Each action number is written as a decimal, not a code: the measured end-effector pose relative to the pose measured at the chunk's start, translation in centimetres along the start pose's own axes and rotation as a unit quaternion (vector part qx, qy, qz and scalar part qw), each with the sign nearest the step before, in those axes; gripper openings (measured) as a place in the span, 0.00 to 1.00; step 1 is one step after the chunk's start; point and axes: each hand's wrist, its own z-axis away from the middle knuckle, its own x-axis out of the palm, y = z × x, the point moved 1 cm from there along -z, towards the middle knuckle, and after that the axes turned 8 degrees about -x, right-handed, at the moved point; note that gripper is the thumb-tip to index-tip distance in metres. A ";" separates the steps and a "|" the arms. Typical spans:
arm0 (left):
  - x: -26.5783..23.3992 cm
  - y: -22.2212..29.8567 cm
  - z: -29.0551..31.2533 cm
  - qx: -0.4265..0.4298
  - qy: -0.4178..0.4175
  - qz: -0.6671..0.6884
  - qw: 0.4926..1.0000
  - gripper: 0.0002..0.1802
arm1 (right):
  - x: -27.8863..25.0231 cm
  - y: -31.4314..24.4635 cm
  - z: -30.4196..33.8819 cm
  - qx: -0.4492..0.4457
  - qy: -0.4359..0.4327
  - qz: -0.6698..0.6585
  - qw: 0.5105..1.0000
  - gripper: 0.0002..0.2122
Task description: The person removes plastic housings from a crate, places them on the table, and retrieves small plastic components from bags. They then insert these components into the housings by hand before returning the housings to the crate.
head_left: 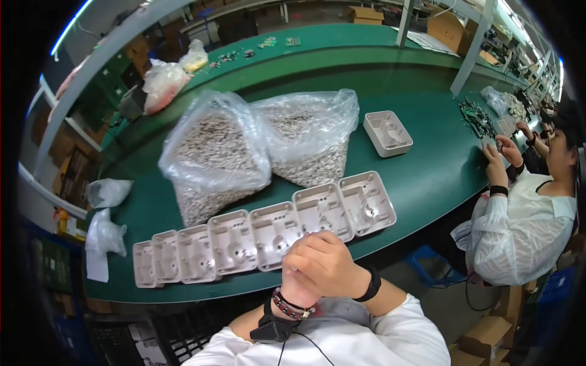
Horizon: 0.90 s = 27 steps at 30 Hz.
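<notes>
My left hand [296,288] and my right hand [326,259] are pressed together in front of me, the right one folded over the left. Both look closed, and whatever lies between them, if anything, is hidden. Just beyond them, several pale silver-grey rectangular housings [232,243] stand side by side in a row along the table's near edge, open side up. Their insides show round bosses and small holes. The right-end housing [368,204] is beside my right hand; another close by is partly covered by my fingers.
Two clear plastic bags [213,152] full of small pale parts stand behind the row on the green table [427,165]. One more housing [387,134] sits apart at back right. Crumpled plastic bags [107,235] lie at left. A co-worker [519,226] handles something at right, near dark parts [477,119].
</notes>
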 end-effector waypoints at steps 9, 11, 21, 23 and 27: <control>9.4 1.8 -3.6 -0.115 0.226 -0.010 0.967 0.22 | -2.0 4.7 -1.2 0.056 -0.036 0.032 0.997 0.11; 5.4 1.8 -5.4 -0.099 0.137 0.041 0.985 0.09 | -1.6 5.1 -1.3 0.065 -0.040 0.056 0.996 0.11; 6.1 3.7 -1.6 -0.098 -0.013 -0.002 0.995 0.10 | -1.5 5.3 -0.7 0.203 0.087 -0.090 0.971 0.12; 6.6 3.8 -0.6 -0.025 0.009 -0.239 0.971 0.11 | -2.1 5.8 -0.1 0.139 0.072 -0.108 0.982 0.14; 4.2 3.8 0.9 -0.011 -0.037 -0.351 0.936 0.12 | -2.0 4.9 0.9 0.106 0.040 -0.119 0.986 0.15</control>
